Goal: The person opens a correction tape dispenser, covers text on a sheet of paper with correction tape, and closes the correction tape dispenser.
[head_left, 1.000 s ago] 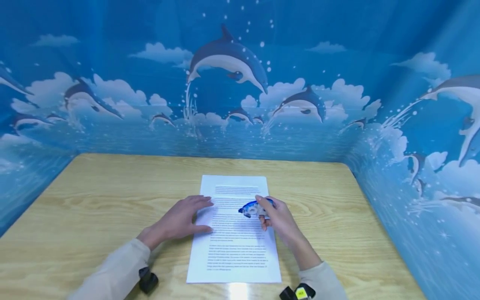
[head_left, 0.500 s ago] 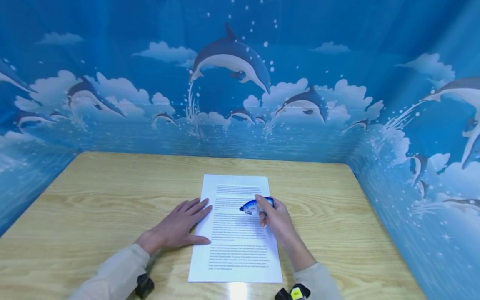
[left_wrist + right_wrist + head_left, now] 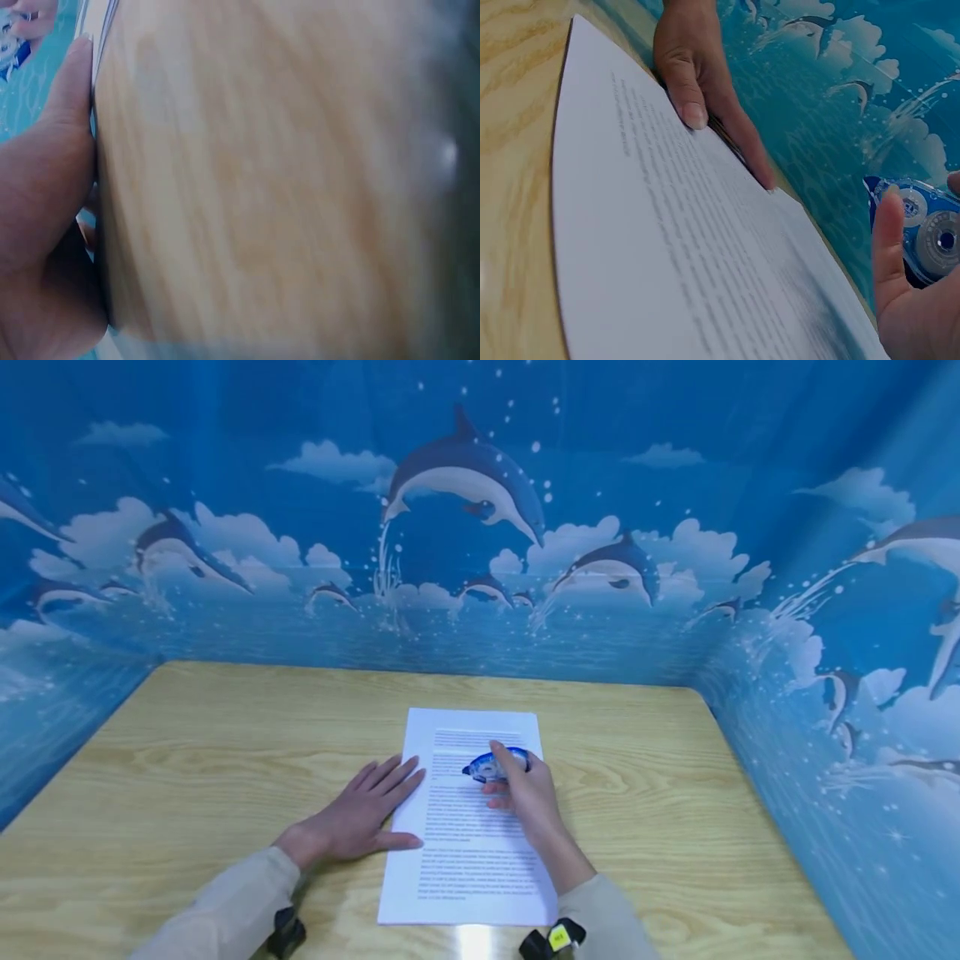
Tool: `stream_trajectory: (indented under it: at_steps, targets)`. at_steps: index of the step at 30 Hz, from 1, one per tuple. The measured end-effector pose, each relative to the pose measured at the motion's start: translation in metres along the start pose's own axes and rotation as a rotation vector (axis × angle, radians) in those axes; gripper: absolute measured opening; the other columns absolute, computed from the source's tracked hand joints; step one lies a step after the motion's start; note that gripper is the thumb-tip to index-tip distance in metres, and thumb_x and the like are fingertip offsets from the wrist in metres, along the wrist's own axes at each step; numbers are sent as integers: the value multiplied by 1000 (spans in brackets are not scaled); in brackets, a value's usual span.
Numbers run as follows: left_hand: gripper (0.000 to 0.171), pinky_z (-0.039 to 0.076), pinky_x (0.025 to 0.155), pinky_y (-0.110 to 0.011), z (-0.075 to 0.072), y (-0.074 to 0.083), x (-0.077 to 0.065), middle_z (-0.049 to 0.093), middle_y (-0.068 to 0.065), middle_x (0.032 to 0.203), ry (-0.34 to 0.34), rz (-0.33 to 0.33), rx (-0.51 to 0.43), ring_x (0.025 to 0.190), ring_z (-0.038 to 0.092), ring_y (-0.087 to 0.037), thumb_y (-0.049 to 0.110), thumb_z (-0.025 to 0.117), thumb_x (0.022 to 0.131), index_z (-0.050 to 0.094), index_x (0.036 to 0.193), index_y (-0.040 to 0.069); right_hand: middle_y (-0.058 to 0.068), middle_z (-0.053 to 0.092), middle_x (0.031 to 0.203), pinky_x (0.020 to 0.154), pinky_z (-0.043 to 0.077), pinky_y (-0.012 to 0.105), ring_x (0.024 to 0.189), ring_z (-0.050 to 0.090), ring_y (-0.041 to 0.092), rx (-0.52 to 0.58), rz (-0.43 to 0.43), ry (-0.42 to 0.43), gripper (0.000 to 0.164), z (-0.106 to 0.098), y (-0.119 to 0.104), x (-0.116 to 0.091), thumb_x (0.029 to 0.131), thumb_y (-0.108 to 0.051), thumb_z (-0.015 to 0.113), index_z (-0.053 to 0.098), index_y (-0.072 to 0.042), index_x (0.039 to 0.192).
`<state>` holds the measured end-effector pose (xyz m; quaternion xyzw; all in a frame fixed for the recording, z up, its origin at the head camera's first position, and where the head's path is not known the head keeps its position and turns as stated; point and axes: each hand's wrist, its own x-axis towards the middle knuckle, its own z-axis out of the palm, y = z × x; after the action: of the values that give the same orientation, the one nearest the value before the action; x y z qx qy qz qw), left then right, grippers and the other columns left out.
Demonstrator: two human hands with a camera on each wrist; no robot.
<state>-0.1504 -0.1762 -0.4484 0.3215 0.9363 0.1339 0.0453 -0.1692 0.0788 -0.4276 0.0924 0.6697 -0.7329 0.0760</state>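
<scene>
A pale wooden worktop (image 3: 225, 752) with a wavy, light grain fills the lower half of the head view, its near edge catching a bright glare. A blue printed backdrop (image 3: 675, 410) stands round it on the far side and on both flanks. The backdrop shows leaping grey-and-white dolphins (image 3: 465, 477), white clouds (image 3: 232, 543), splashes and a strip of rippled sea (image 3: 450, 643) just above the worktop's far edge.

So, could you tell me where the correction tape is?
In the head view the correction tape sits in the right hand, over the printed sheet's upper part, right of centre.
</scene>
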Motion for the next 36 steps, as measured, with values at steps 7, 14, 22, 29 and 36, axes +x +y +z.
stream_trajectory:
  at_steps: [7, 14, 22, 29, 36]
  targets:
    - [90, 9, 112, -56, 0, -1, 0, 16, -14, 157, -5, 6, 18, 142, 11, -37, 67, 47, 88, 25, 151, 7, 10, 63, 67, 47, 55, 31, 47, 57, 13, -116, -80, 26, 50, 29, 14, 5, 79, -37, 78, 54, -1, 104]
    - [89, 8, 112, -55, -1, -1, -1, 13, -14, 158, -20, 2, 21, 143, 9, -36, 66, 47, 89, 24, 152, 7, 11, 63, 73, 46, 54, 31, 48, 58, 14, -239, -89, 46, 56, 46, 24, 7, 81, -33, 76, 50, 3, 116]
    - [89, 7, 113, -55, 0, -1, 0, 13, -14, 158, -22, 0, 30, 143, 9, -35, 67, 46, 89, 24, 152, 8, 8, 63, 73, 44, 53, 30, 44, 58, 15, -344, -140, 54, 44, 49, 26, 6, 81, -35, 76, 50, -3, 99]
    - [89, 7, 112, -55, 1, -2, 0, 13, -14, 158, -17, 10, 38, 143, 9, -35, 67, 45, 89, 24, 152, 8, 8, 63, 75, 46, 53, 30, 46, 59, 16, -361, -132, 43, 45, 50, 25, 5, 81, -36, 76, 51, -3, 99]
    - [88, 8, 112, -55, 0, -2, -1, 14, -15, 157, -12, 10, 31, 142, 9, -36, 65, 48, 89, 25, 151, 7, 7, 63, 76, 46, 53, 29, 47, 60, 16, -385, -140, 35, 45, 51, 28, 7, 81, -37, 76, 50, -5, 98]
